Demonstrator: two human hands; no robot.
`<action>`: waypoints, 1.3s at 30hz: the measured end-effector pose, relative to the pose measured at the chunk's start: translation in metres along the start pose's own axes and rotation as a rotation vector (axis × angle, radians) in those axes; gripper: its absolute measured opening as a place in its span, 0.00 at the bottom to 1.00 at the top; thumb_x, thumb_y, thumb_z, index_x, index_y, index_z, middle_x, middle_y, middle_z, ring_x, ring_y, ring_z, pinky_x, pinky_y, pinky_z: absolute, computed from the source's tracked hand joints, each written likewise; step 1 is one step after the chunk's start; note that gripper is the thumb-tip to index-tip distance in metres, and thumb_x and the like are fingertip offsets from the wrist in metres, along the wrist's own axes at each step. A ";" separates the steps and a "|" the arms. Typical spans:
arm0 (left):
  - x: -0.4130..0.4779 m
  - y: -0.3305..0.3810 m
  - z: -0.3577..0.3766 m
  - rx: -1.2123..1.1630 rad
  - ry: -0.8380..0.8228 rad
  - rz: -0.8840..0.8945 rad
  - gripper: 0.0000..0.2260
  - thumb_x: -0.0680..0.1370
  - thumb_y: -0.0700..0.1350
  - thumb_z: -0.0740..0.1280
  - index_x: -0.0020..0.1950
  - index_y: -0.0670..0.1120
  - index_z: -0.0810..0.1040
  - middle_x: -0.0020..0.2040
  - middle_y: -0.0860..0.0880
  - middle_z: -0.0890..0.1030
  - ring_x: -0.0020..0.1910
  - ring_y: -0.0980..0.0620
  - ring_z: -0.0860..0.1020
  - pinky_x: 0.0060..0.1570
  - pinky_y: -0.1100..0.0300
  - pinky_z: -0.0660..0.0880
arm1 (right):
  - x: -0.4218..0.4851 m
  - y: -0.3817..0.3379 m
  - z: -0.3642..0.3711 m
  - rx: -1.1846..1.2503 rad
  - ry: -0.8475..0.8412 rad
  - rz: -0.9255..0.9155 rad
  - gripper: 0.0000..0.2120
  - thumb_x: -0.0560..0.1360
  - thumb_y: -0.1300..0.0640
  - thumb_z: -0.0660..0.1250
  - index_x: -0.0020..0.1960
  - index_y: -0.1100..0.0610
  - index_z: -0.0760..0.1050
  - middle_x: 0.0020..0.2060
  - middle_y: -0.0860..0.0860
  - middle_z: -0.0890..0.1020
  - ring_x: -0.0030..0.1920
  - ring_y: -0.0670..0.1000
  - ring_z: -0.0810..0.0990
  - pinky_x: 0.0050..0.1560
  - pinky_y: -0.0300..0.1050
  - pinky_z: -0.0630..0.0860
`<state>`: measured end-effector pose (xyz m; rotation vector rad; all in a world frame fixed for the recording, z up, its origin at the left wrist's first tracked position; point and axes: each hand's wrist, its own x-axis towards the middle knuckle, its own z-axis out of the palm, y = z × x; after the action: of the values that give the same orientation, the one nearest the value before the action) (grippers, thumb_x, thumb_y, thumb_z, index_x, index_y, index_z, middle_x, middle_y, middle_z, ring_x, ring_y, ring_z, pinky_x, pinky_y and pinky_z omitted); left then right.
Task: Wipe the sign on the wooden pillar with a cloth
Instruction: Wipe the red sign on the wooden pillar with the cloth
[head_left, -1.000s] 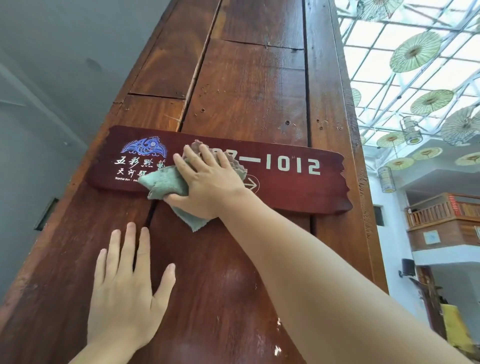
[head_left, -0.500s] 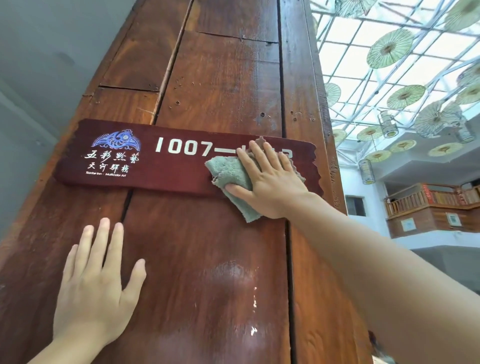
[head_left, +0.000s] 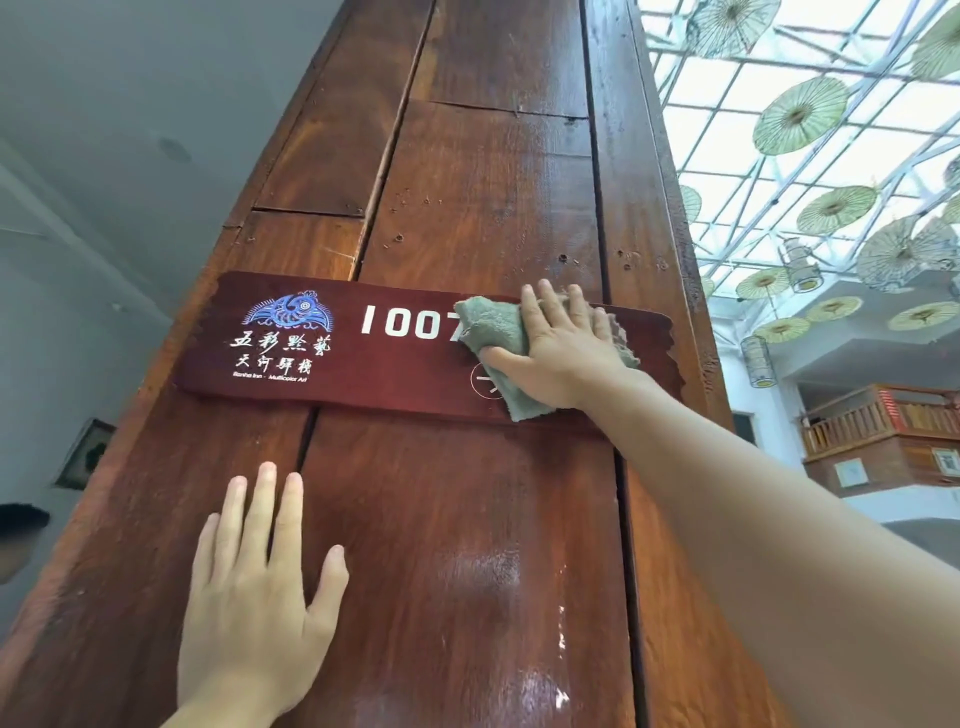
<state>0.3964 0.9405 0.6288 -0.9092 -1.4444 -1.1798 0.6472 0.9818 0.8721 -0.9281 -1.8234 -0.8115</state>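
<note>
A dark red sign (head_left: 332, 364) with a blue emblem, white characters and the number 1007 is fixed across the wooden pillar (head_left: 488, 197). My right hand (head_left: 558, 353) presses a grey-green cloth (head_left: 493, 327) flat against the sign's right half, hiding the rest of the number. The cloth sticks out left of and below my palm. My left hand (head_left: 254, 592) lies flat on the pillar below the sign, fingers spread, holding nothing.
The pillar's boards have dark vertical gaps. A glass roof with hanging paper umbrellas (head_left: 800, 114) and lanterns (head_left: 758, 361) is at the right, above a wooden balcony (head_left: 878, 421). A grey wall with a small frame (head_left: 85, 452) is at the left.
My right hand slid the cloth from the sign's left-middle to its right part, uncovering "1007". The view shifted slightly. My left hand stayed flat on the pillar.
</note>
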 end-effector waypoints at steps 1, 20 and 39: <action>0.000 0.000 0.000 0.002 -0.002 -0.001 0.34 0.78 0.59 0.52 0.79 0.40 0.63 0.81 0.41 0.62 0.81 0.40 0.57 0.77 0.41 0.58 | 0.001 -0.010 0.000 -0.014 -0.007 -0.037 0.49 0.72 0.25 0.48 0.82 0.50 0.38 0.82 0.49 0.40 0.80 0.57 0.34 0.78 0.63 0.36; -0.001 -0.010 0.000 0.001 -0.045 0.043 0.33 0.79 0.59 0.51 0.80 0.42 0.62 0.82 0.43 0.60 0.82 0.42 0.55 0.78 0.43 0.56 | -0.025 0.036 0.018 -0.111 0.189 -0.059 0.42 0.73 0.24 0.41 0.81 0.42 0.43 0.83 0.48 0.46 0.81 0.56 0.39 0.79 0.59 0.40; 0.004 -0.010 -0.021 0.059 -0.214 0.050 0.36 0.79 0.63 0.46 0.80 0.41 0.60 0.81 0.39 0.61 0.81 0.39 0.56 0.75 0.40 0.60 | -0.069 0.019 0.029 0.084 0.135 0.436 0.44 0.75 0.26 0.42 0.82 0.50 0.39 0.82 0.58 0.43 0.76 0.78 0.42 0.70 0.80 0.48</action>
<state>0.3908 0.9177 0.6312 -1.0490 -1.6083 -1.0216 0.6722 0.9977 0.8007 -1.1346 -1.4529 -0.5060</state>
